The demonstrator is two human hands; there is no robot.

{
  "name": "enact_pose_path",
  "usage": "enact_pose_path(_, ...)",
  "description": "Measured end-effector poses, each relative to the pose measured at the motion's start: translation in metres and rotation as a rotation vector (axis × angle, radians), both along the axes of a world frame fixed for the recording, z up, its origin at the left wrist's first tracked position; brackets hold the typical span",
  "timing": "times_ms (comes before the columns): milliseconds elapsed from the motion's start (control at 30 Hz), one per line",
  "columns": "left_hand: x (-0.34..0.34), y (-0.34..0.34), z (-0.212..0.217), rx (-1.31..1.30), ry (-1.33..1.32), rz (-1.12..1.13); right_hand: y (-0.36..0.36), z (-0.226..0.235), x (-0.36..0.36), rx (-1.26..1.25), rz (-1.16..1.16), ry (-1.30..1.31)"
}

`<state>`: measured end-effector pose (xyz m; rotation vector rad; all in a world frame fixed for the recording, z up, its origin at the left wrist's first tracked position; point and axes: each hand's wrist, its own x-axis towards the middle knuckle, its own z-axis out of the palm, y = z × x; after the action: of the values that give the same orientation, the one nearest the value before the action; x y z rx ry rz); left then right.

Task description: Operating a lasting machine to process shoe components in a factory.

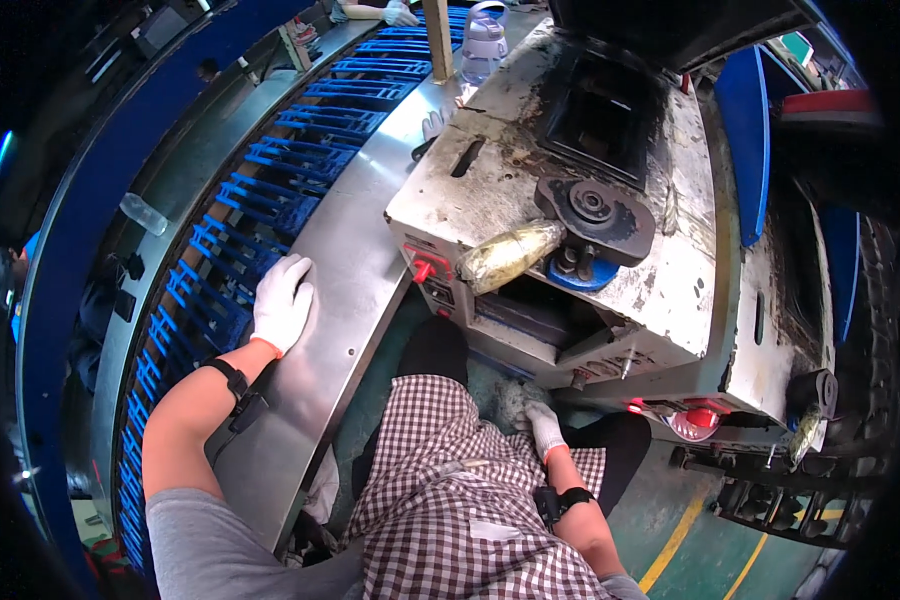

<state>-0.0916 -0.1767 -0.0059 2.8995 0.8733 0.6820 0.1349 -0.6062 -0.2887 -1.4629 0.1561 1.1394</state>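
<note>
My left hand, in a white knit glove with an orange cuff, lies flat on a shiny metal table. Its fingers stretch toward the blue slats of a conveyor and hold nothing. Down by my right thigh is my right hand, gloved too, with loosely bent fingers and no object visible in them. Beside its fingertips is a greyish, crumpled-looking patch whose kind I cannot make out. A brown-and-white checked apron covers my lap.
A worn white machine with a red switch stands ahead. A yellowish wrapped handle juts from its black metal fitting. A lilac bottle stands at the table's far end, near another person's gloved hand. Another machine stands right.
</note>
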Motion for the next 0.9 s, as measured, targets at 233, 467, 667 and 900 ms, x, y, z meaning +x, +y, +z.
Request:
enact_pose_path(233,-0.005,0.001,0.002,-0.016,-0.006,0.017,0.004,0.0,-0.003,-0.007,0.014,0.009)
enact_pose_path(467,-0.009,0.004,0.002,-0.039,0.022,0.032,-0.005,-0.015,0.003,0.023,0.143,-0.316)
enact_pose_path(667,-0.006,0.007,-0.007,-0.025,-0.044,-0.008,-0.005,-0.005,0.004,0.064,-0.003,0.025)
enact_pose_path(900,-0.009,0.01,-0.001,-0.052,-0.007,0.011,0.005,0.013,0.002,-0.06,0.033,-0.013)
